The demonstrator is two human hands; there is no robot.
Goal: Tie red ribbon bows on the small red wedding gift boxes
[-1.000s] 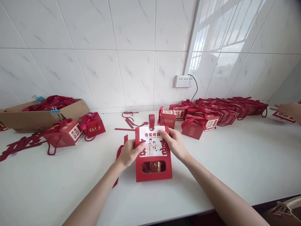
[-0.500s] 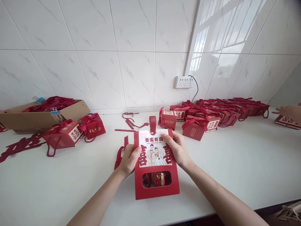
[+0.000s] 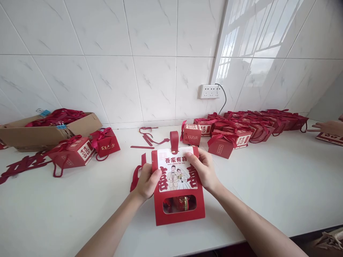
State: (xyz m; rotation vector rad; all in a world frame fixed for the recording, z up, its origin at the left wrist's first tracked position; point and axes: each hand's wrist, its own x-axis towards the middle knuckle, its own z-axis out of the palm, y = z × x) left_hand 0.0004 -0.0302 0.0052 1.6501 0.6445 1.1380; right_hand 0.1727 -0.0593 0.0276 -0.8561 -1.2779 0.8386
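Observation:
Between my two hands is a red gift box (image 3: 180, 218) with a printed card of a wedding couple on its front, a loop handle on top and a clear window showing dark red items inside. My left hand (image 3: 148, 181) grips its left edge, thumb on the front. My right hand (image 3: 205, 168) holds the upper right edge, with the thumb pressed on the card. Red ribbon pieces (image 3: 136, 177) lie on the white table just behind my left hand.
Finished-looking red boxes (image 3: 221, 148) with bows crowd the table's back right. At left stand two more boxes (image 3: 72, 155), a cardboard carton (image 3: 40, 137) of red ribbons and loose ribbon strips (image 3: 25, 166). Another person's hand (image 3: 331, 127) touches a box at far right.
The gift box tilts slightly in my hands, its lower edge rising a little. My grip stays the same. The other person's hand and box shift slightly to the right.

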